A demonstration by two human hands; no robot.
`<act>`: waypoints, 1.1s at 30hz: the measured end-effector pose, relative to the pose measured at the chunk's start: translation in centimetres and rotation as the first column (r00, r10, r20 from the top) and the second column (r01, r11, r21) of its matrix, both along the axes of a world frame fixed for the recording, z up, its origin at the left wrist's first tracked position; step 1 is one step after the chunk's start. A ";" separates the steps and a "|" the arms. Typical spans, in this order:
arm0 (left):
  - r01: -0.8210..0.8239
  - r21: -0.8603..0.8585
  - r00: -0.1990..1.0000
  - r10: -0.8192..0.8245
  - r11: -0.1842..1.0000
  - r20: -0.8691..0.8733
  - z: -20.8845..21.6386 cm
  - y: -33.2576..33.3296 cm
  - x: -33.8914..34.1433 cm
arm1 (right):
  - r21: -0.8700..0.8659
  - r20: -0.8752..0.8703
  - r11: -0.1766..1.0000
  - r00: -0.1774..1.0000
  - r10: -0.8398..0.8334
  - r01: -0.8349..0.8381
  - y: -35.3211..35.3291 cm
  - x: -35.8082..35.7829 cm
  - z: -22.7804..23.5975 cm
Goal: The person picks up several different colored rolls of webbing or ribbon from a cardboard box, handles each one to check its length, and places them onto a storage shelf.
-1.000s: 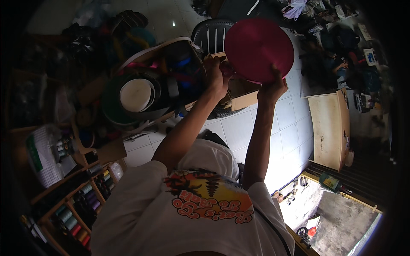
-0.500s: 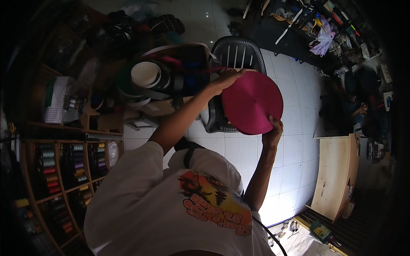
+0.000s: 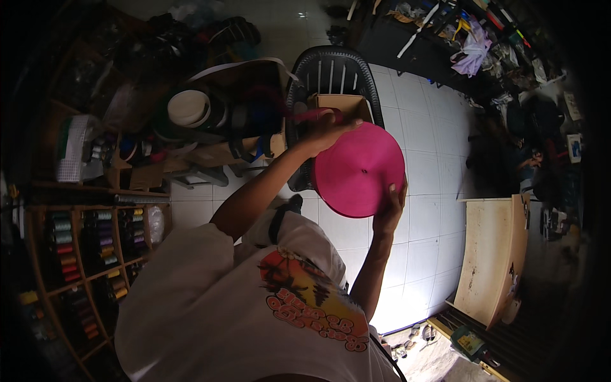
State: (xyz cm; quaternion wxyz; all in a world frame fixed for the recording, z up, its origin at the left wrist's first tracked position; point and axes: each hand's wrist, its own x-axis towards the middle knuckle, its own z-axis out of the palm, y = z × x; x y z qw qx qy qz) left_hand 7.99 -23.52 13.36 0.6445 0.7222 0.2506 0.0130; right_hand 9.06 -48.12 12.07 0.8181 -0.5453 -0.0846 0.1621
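Observation:
A large, flat roll of pink webbing [image 3: 358,169], tightly wound into a disc with a small hole at its centre, is held between my two hands in front of a black plastic chair [image 3: 300,86]. At its upper left edge my left hand [image 3: 330,135] is closed on the roll. A loose loop of pink strap [image 3: 315,115] sticks out beside that hand, toward the left. My right hand [image 3: 390,210] grips the lower right rim, its thumb on the flat face and the other fingers mostly hidden behind.
On the chair sits an open cardboard box [image 3: 344,103]. To its left, another box [image 3: 270,143] holds rolls and a white round roll [image 3: 189,107]. A thread rack [image 3: 79,254] stands at the lower left, a wooden cabinet [image 3: 487,261] at the right. White floor tiles [image 3: 423,165] lie between.
The roll has come left and a little nearer to me, held in both hands, and its face looks brighter. More of the cardboard box on the chair shows. The whole view has shifted slightly.

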 end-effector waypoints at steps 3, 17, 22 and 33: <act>-0.087 -0.171 0.980 0.115 0.981 0.163 1.1 -3.0 1.8 | 0.147 -0.161 0.960 0.963 -0.216 0.240 0.6 -0.5 -2.1; 0.422 -0.021 0.906 -0.422 0.907 -0.033 1.8 -8.1 17.9 | -0.015 0.049 0.946 0.945 -0.324 0.325 -8.0 11.1 3.1; 0.519 -0.165 0.837 -0.538 0.839 -0.098 7.1 -13.9 19.7 | -0.105 0.151 0.991 0.987 -0.062 0.078 -14.0 15.6 4.4; 0.413 -0.044 0.904 -0.415 0.910 -0.097 5.2 -25.8 25.7 | -0.040 -0.045 0.992 0.992 0.121 -0.123 -25.6 24.6 7.3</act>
